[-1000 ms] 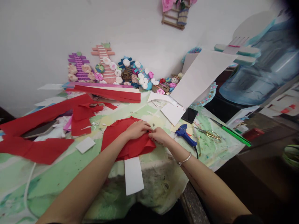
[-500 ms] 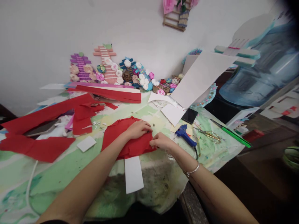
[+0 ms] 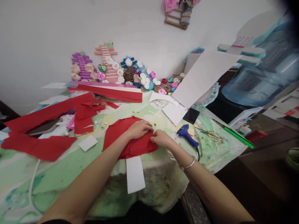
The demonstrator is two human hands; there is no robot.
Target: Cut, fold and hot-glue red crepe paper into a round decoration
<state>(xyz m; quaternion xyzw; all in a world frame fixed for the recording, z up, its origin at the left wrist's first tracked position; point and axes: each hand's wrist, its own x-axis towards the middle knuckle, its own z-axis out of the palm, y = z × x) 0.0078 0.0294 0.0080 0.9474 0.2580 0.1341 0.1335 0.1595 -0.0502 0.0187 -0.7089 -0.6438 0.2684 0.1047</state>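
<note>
Having crept slightly up the right edge of the red sheet [image 3: 139, 145], my right hand [image 3: 161, 138] pinches that edge while my left hand [image 3: 139, 129] rests on top, fingers together.

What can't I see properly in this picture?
In the head view:
- White strip: upper end hidden by the red piece.
- Left hand: palm hidden by its own back.
- Wall ornament: top cut off by the upper edge.
- Blue bottle: side cut off by the right edge.

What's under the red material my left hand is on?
A white strip sticks out at the near edge of the red material; the rest underneath is covered and cannot be seen.
</note>
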